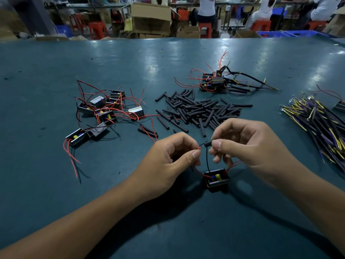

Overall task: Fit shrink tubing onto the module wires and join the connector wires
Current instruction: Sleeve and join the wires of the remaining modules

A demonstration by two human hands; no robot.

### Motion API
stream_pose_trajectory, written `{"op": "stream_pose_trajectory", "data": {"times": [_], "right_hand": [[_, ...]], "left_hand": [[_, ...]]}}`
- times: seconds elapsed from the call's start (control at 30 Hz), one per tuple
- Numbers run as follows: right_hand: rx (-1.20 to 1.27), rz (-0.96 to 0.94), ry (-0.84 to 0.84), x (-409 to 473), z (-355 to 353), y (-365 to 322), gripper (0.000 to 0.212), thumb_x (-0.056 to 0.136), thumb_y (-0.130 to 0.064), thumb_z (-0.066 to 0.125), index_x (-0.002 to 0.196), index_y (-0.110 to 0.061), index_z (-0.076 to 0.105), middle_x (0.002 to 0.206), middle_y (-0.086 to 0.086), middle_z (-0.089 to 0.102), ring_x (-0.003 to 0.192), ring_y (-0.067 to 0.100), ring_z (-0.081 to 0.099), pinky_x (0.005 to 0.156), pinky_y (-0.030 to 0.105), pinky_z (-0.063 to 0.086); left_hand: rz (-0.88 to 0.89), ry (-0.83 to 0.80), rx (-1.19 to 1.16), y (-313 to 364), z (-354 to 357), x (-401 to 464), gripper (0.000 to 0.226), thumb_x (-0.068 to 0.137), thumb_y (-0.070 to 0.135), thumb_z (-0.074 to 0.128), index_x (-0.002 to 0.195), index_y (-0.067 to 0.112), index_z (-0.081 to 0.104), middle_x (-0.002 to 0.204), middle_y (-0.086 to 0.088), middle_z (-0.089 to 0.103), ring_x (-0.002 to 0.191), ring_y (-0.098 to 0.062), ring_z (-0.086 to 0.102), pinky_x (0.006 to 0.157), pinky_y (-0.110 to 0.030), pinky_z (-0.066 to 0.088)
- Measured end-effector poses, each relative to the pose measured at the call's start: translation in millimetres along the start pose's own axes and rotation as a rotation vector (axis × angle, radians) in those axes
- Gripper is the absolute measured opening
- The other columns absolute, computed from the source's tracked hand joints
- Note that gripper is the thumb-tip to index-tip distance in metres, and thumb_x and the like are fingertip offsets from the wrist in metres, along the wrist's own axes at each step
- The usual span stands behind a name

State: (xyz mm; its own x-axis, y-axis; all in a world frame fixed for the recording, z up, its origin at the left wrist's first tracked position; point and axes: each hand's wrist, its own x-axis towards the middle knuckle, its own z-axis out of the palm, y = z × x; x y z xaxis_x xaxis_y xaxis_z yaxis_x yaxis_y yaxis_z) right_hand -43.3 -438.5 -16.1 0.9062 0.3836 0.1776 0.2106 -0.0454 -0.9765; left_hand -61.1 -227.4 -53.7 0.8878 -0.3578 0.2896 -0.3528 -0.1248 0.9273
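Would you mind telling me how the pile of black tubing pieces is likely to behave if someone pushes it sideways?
The tubing pile would probably scatter rather than slide as one, since the pieces lie loose and criss-crossed. Being short round sleeves, some would likely roll on the smooth, shiny table. They look thin and hollow, so they are probably very light and easily flicked away.
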Motion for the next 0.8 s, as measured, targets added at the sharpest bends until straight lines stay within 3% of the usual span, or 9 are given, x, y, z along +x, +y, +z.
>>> {"op": "stream_pose_trajectory", "data": {"times": [0.33, 0.53, 0.8], "right_hand": [[-0.016, -0.015, 0.006, -2, 0, -1, 0.010, 0.086, -0.002, 0.072, 0.082, -0.011, 0.068, 0.073, 0.015, 0.073, 0.062, 0.024, 0.071, 0.049, 0.023, 0.050], [-0.081, -0.042, 0.071, -2, 6, -4, 0.018, 0.078, -0.024, 0.074, 0.081, -0.007, 0.069, 0.068, 0.013, 0.072, 0.056, 0.023, 0.070, 0.045, 0.023, 0.049], [-0.200, -0.067, 0.112, -4, 8, -5, 0.022, 0.079, -0.034, 0.075, 0.073, -0.013, 0.070, 0.064, 0.008, 0.071, 0.051, 0.019, 0.068, 0.043, 0.024, 0.049]], "left_hand": [[-0.009, 0.009, 0.009, 3, 0, 0, 0.011, 0.096, 0.020, 0.062, 0.094, 0.010, 0.064, 0.082, 0.000, 0.070, 0.078, -0.015, 0.067, 0.074, -0.024, 0.052], [0.007, 0.014, 0.045, 4, 1, -1, 0.009, 0.096, 0.017, 0.062, 0.093, 0.008, 0.064, 0.081, 0.000, 0.070, 0.077, -0.014, 0.067, 0.074, -0.025, 0.053], [0.016, 0.021, 0.073, 3, 0, -1, 0.006, 0.096, 0.017, 0.063, 0.093, 0.012, 0.064, 0.082, -0.001, 0.070, 0.076, -0.014, 0.066, 0.072, -0.021, 0.050]]}}
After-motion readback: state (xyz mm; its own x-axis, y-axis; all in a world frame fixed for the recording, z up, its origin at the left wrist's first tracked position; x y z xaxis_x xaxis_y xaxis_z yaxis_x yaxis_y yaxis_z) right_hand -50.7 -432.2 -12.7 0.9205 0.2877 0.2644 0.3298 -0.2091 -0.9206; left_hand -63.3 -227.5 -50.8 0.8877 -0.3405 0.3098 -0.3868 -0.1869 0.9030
